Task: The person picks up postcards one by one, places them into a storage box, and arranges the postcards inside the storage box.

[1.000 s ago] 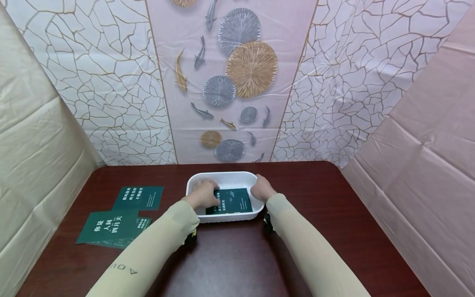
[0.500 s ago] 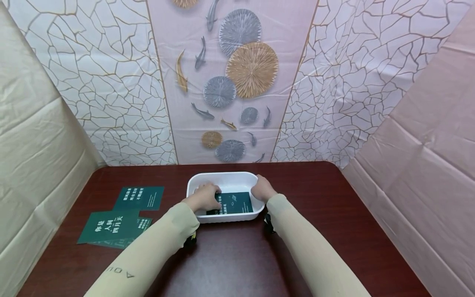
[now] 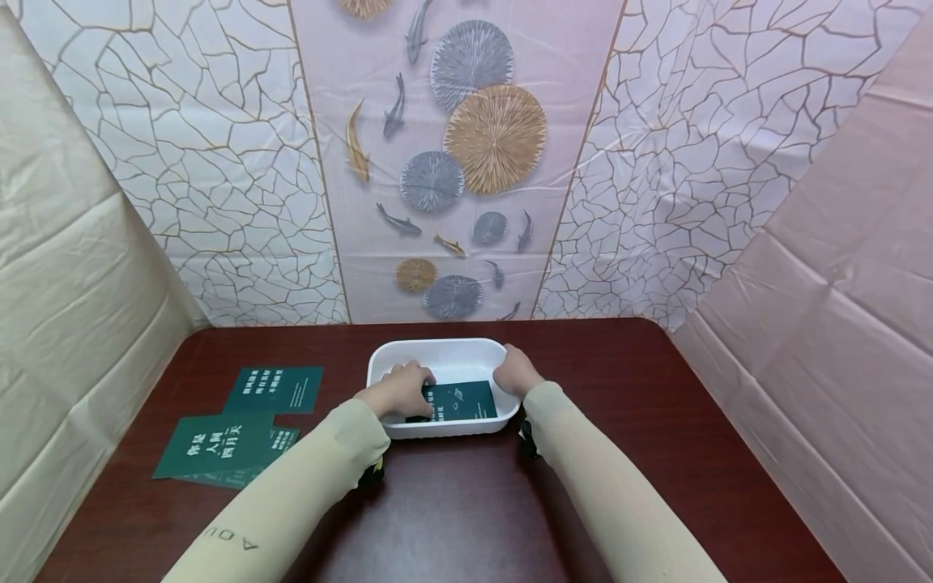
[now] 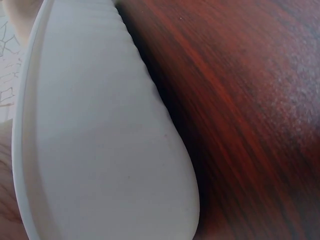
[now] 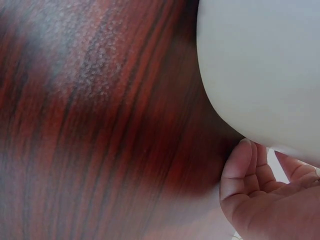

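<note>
In the head view, a white plastic tray stands at the middle of the table. A dark green printed card with white lettering lies inside it, near the front wall. My left hand reaches in over the tray's left end, fingers and thumb bent round the card's left part and covering it. At the right end, my right hand grips the tray's rim. The right wrist view shows that hand with curled fingers against the tray's underside. The tray wall hides the left fingers in the left wrist view.
To the left lie several loose green cards, partly overlapping: one at the back and a larger one in front. The dark red wooden table ends at patterned cloth walls behind and at both sides.
The card's far edge has come down and toward me inside the tray, with the left hand shifting slightly. The right hand and the tray have stayed in place.
</note>
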`<state>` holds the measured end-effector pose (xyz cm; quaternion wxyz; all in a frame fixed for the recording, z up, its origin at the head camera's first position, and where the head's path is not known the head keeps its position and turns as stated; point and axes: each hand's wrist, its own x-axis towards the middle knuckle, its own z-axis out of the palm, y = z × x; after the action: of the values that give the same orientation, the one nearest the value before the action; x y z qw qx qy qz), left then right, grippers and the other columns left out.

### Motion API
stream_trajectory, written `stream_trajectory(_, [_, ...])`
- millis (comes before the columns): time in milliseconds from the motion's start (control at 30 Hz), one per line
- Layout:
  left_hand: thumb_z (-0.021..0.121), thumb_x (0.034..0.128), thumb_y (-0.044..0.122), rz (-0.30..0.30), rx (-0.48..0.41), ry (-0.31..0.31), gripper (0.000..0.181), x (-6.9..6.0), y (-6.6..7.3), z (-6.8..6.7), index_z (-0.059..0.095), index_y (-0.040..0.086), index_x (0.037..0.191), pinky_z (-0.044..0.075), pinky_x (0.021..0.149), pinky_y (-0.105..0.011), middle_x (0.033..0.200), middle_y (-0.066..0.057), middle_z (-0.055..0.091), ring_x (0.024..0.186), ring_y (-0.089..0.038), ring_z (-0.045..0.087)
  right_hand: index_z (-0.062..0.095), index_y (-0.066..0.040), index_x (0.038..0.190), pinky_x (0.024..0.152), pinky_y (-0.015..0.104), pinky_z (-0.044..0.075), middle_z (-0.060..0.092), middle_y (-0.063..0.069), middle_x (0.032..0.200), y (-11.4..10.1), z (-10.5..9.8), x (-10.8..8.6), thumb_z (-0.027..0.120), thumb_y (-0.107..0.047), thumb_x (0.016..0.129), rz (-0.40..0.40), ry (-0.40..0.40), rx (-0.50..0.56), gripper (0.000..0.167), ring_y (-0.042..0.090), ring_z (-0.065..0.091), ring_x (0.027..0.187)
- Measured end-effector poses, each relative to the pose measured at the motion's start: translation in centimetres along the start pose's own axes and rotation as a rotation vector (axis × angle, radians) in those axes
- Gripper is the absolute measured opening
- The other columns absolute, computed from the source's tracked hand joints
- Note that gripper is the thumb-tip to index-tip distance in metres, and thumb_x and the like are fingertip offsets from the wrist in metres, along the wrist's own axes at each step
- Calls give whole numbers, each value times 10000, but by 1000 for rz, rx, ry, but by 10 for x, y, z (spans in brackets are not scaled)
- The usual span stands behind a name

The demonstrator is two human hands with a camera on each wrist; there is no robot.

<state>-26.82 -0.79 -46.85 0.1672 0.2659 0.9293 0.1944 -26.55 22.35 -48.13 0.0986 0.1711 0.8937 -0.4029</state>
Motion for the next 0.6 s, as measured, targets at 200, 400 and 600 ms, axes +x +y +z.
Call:
stream_trajectory(200, [779, 780, 282, -2, -2, 4, 503, 2, -3, 2, 618, 50, 1196, 383, 853, -417, 1053, -47, 530, 944, -230, 438, 255, -14, 1504, 999, 523, 396, 373, 186, 1469, 0, 0, -1, 535, 8, 915, 0, 2, -3, 652, 326, 428, 1282])
stream_trajectory(400, [753, 806, 272, -2, 1, 5, 507, 0, -3, 3, 602, 38, 1230, 397, 865, -423, 1083, -67, 539, 962, -235, 449, 262, -21, 1503, 1007, 529, 384, 372, 178, 1472, 0, 0, -1, 547, -13, 924, 14, 5, -8, 645, 324, 423, 1285])
stream_trajectory(600, [717, 845, 268, 12, 33, 56, 496, -7, -2, 1, 589, 74, 1283, 383, 918, -451, 1181, -90, 538, 1026, -253, 456, 253, -7, 1503, 1018, 526, 373, 361, 189, 1479, 0, 0, -2, 529, -5, 922, 0, 9, -19, 643, 331, 412, 1299])
